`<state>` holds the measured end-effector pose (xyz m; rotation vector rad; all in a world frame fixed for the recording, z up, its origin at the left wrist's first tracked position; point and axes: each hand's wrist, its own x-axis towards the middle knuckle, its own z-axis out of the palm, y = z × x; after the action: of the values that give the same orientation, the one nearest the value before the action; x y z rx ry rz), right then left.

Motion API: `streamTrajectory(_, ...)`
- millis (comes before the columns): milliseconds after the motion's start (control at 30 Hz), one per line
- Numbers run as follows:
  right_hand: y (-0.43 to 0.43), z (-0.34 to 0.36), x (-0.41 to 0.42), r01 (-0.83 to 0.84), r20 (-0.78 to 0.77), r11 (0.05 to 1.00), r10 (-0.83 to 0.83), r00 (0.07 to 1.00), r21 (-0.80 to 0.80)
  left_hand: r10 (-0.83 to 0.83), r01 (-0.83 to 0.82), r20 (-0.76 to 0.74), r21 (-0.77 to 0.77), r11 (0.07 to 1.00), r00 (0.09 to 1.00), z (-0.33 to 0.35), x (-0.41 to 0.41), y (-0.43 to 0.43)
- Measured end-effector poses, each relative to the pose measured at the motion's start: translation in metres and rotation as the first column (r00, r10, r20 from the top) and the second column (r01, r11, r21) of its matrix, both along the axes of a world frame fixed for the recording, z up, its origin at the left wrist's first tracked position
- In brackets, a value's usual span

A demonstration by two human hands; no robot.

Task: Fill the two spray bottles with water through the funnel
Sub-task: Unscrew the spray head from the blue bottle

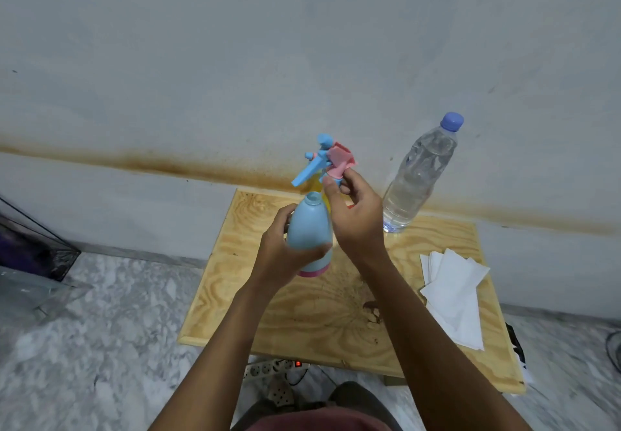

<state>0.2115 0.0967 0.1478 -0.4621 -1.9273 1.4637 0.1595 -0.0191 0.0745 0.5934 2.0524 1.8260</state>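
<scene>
With the left hand (pixel 282 252), gripping the blue spray bottle (pixel 309 225) round its middle, just above the worktop (pixel 235 296), top off and neck open. With the right hand (pixel 356 215), pinching the stem of what looks like a pink funnel (pixel 341 158), up beside the open neck, not in it yet. Just behind, peeking out, a yellow spray bottle (pixel 326 202), seemingly with a blue spray head (pixel 314 162) on top. Looks like the funnel-fitting step for the first bottle. Next: lower the stem straight into the neck, uncap the water bottle (pixel 420 175) standing by the wall, pour slowly. Keep the paper napkins (pixel 453 296) close for spills.
</scene>
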Motion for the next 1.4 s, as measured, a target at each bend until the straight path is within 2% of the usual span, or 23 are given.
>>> streamTrajectory(100,0.013,0.015,0.009,-0.024,-0.101,0.998,0.019,0.995,-0.055,-0.009,0.003,-0.067,-0.082,0.997,0.998,-0.013,0.003,0.003)
streamTrajectory(167,0.026,0.026,0.016,0.002,-0.169,0.991,-0.025,0.985,-0.137,-0.014,-0.002,-0.117,-0.137,0.991,0.993,-0.025,0.006,0.006)
streamTrajectory(233,0.041,0.030,0.024,0.058,-0.175,0.979,-0.093,0.980,-0.196,-0.015,-0.014,-0.152,-0.186,0.982,0.988,-0.037,0.009,0.010)
streamTrajectory(333,0.064,0.017,0.035,0.108,-0.083,0.968,-0.130,0.988,-0.225,-0.006,-0.034,-0.160,-0.249,0.968,0.987,-0.059,0.013,0.016)
streamTrajectory(467,0.082,-0.031,0.047,0.144,0.166,0.973,-0.115,0.979,-0.180,0.015,-0.053,-0.133,-0.291,0.955,0.991,-0.085,0.019,0.019)
streamTrajectory(600,0.088,-0.085,0.053,0.196,0.424,0.981,-0.179,0.888,0.004,0.039,-0.073,-0.110,-0.325,0.943,0.993,-0.101,0.029,0.021)
streamTrajectory(700,0.090,-0.111,0.054,0.166,0.539,0.986,-0.141,0.831,0.002,0.063,-0.073,-0.040,-0.328,0.942,0.997,-0.107,0.036,0.025)
streamTrajectory(833,0.096,-0.134,0.051,0.113,0.604,0.993,-0.076,0.793,-0.023,0.109,-0.078,0.088,-0.295,0.952,0.990,-0.111,0.041,0.030)
streamTrajectory(933,0.102,-0.148,0.051,0.099,0.655,0.993,-0.030,0.755,-0.069,0.089,-0.079,0.024,-0.292,0.953,0.996,-0.114,0.046,0.027)
streamTrajectory(1133,0.111,-0.172,0.047,0.032,0.734,0.999,0.006,0.679,-0.039,0.096,-0.117,-0.074,-0.377,0.919,0.993,-0.103,0.046,0.025)
streamTrajectory(1400,0.113,-0.194,0.042,0.025,0.747,0.999,0.006,0.665,-0.030,0.082,-0.104,-0.070,-0.410,0.906,0.994,-0.098,0.042,0.026)
